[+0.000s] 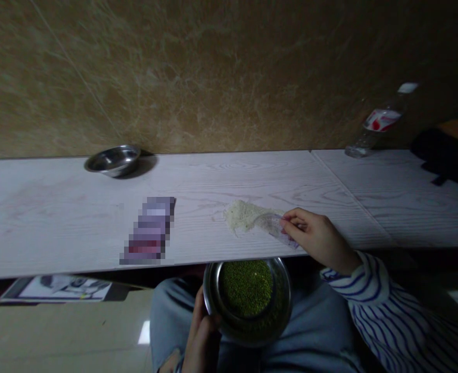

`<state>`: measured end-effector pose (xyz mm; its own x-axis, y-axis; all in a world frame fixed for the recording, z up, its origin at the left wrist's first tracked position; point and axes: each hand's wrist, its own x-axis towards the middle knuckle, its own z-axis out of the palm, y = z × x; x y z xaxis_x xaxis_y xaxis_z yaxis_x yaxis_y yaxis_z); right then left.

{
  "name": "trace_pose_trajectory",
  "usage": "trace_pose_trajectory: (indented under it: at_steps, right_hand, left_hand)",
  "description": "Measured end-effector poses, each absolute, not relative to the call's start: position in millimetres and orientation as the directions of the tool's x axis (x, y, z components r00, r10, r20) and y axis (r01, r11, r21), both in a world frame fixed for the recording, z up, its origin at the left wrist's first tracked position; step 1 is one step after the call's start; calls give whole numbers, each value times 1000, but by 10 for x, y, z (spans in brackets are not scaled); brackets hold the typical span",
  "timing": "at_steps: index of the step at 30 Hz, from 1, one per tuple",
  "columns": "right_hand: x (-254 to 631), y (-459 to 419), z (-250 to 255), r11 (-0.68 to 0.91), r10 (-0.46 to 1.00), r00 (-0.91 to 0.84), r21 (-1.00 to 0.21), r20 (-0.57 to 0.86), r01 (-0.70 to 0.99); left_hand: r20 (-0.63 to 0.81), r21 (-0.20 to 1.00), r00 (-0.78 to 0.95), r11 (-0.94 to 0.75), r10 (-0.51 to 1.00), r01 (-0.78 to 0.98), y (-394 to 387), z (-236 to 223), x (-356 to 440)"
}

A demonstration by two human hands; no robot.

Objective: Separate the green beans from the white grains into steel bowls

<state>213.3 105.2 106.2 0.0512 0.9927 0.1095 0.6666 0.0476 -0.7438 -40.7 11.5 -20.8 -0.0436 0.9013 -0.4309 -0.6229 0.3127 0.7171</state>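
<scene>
- One long white wood-grain tabletop (198, 181) carries the work; its near edge makes a good guide for short, level strokes.
- Just below that edge, on the lap, sits a wide round steel bowl (214, 290) partly filled with small green beans (248, 287). Its mouth is best kept level and close beneath the edge.
- Far to the right, a clear plastic bottle with a white cap (382, 122) stands well apart from the work.
- A small shallow steel bowl (112, 160), far left, is also out of the way.
- On the right, the right hand (318, 235) has a narrow grip, thumb and fingertips pinching plastic; a low, flat wrist should suit this step.
- Near left, the left hand (203, 334) has its grip around the bowl's left side, a sound way to steady it.
- Between the hand and the purplish rectangular item (149, 230) to its left lies a loose pile of whitish grains (242, 215).
- Smallest, the thin clear plastic piece with purple marks (271, 228) meets the pile's right side. Holding its edge flat would likely scatter fewer grains.
</scene>
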Motion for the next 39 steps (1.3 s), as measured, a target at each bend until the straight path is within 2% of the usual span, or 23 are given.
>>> trace_pose_trajectory:
  at_steps: [11, 19, 34, 39]
  right_hand:
    - [2000, 1129, 1127, 62, 998, -38, -772, 49, 633]
    - [2054, 1066, 1147, 69, 997, -67, -787, 35, 613]
    - [1889, 957, 1156, 143, 965, -263, -819, -10, 556]
    - [1958, 964, 1123, 97, 993, -116, -814, 36, 573]
  left_hand:
    - [-440, 703, -5, 340, 898, -625, 89, -115, -392]
    - [-367, 735, 0, 291, 930, -613, 50, -95, -402]
    - [-374, 747, -39, 276, 927, -606, 67, -87, -406]
    - [-405, 718, -42, 289, 913, -633, 87, -122, -410]
